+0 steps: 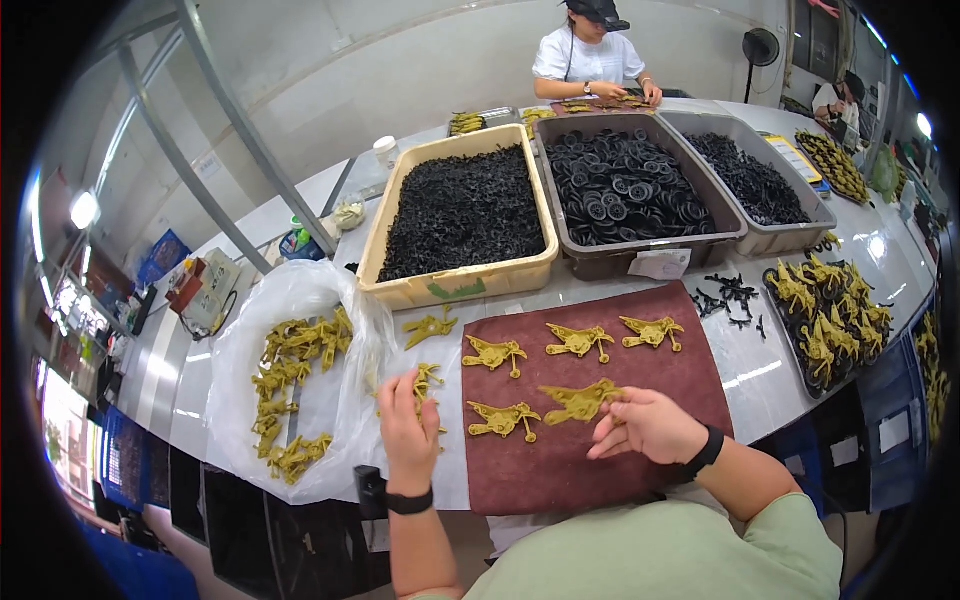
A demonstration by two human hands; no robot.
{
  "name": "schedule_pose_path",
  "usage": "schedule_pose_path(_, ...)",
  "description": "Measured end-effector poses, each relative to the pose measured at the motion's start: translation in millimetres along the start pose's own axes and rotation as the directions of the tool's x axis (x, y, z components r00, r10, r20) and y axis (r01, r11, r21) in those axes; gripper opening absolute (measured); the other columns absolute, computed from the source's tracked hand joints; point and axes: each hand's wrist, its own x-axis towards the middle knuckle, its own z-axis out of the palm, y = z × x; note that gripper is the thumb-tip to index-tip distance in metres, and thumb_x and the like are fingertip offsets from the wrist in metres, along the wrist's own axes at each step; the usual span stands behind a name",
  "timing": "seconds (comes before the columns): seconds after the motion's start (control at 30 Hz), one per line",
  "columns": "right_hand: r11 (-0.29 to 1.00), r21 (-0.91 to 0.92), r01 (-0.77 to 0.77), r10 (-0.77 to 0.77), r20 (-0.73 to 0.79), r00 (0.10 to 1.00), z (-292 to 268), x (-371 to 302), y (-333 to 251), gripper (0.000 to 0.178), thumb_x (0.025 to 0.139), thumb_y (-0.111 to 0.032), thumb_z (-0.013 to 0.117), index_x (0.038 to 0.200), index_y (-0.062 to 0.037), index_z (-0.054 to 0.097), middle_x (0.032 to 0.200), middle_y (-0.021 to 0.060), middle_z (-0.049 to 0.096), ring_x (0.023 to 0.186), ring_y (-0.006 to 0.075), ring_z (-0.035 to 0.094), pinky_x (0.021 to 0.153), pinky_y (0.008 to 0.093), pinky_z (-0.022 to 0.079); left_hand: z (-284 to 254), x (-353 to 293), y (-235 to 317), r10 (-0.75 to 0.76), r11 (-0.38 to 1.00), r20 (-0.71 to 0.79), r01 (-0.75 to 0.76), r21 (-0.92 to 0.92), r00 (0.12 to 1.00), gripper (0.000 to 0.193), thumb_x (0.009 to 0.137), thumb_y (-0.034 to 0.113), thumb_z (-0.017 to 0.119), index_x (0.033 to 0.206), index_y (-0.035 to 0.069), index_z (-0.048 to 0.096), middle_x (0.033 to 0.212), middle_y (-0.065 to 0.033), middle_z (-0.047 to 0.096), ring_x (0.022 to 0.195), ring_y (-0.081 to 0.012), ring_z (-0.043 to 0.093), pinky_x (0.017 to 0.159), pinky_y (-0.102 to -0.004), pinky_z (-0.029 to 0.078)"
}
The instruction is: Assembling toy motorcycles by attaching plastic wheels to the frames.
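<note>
My right hand (pixel 650 430) pinches a flat olive-yellow plastic part (pixel 578 403), slightly blurred, just over a dark red cloth mat (pixel 600 470). Four similar parts rest on that mat: three make the back row, including the middle back part (pixel 580 340), and another, the front left part (pixel 503 420), lies beside the held one. Left of the mat, my left hand (pixel 408 435) reaches over a small group of yellow parts (pixel 428 380); its fingers are stretched out with the thumb apart. The hand partly hides those parts, so contact is unclear.
A clear plastic bag (pixel 225 400) of yellow parts lies left. Behind the mat stand a cream bin (pixel 375 270) of small black pieces, a brown bin (pixel 575 255) of black wheels and a grey bin (pixel 790 235). A loaded tray (pixel 825 320) sits right; a person (pixel 590 60) works opposite.
</note>
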Motion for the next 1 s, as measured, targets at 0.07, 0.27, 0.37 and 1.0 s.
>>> schedule_pose_path(0.07, 0.997, 0.072, 0.003, 0.001, -0.055, 0.998, -12.2, 6.3, -1.9, 0.015, 0.098, -0.011, 0.040, 0.107, -0.0009, 0.044, 0.092, 0.0175, 0.063, 0.087, 0.0371, 0.066, 0.080, 0.0458, 0.054, -7.2, 1.5, -22.3, -0.038, 0.921, 0.379, -0.115, 0.372, 0.925, 0.036, 0.086, 0.025, 0.063, 0.114, 0.005, 0.055, 0.098, -0.0124, 0.055, 0.091, -0.0281, 0.055, 0.073, -0.0370, 0.045)
schedule_pose_path(0.27, 0.879, -0.418, -0.228, 0.152, -0.206, 0.967, -21.1, 19.8, -4.2, 0.024, 0.094, -0.016, 0.046, 0.110, 0.0020, 0.042, 0.082, 0.0175, 0.064, 0.067, 0.0305, 0.067, 0.060, 0.0364, 0.057, 0.0, -8.6, -42.2, -0.040, 0.741, 0.515, -0.320, 0.590, 0.856, 0.061, 0.073, 0.046, 0.069, 0.121, 0.011, 0.056, 0.110, -0.0094, 0.054, 0.106, -0.0256, 0.049, 0.092, -0.0457, 0.036)
schedule_pose_path(0.37, 0.309, -0.940, -0.147, -0.316, -0.247, 0.916, -7.4, 13.7, 6.8, 0.045, 0.089, -0.019, 0.055, 0.123, 0.0044, 0.037, 0.072, 0.0185, 0.064, 0.066, 0.0310, 0.066, 0.059, 0.0387, 0.054, -23.8, 0.4, -52.9, -0.103, 0.785, 0.366, -0.151, 0.601, 0.925, 0.037, 0.081, 0.031, 0.063, 0.113, 0.013, 0.060, 0.107, -0.0081, 0.058, 0.101, -0.0264, 0.055, 0.085, -0.0457, 0.041)
schedule_pose_path(1.0, 0.034, -0.999, 0.009, -0.640, -0.014, 0.768, 23.3, 1.9, 3.6, 0.033, 0.082, -0.015, 0.063, 0.110, -0.0020, 0.052, 0.067, 0.0134, 0.062, 0.063, 0.0317, 0.062, 0.058, 0.0403, 0.048, -186.5, 17.6, -112.7, -0.641, 0.401, 0.050, 0.278, 0.873, 0.766, 0.045, 0.072, 0.011, 0.072, 0.114, 0.012, 0.057, 0.105, -0.0145, 0.063, 0.097, -0.0291, 0.061, 0.083, -0.0465, 0.047)
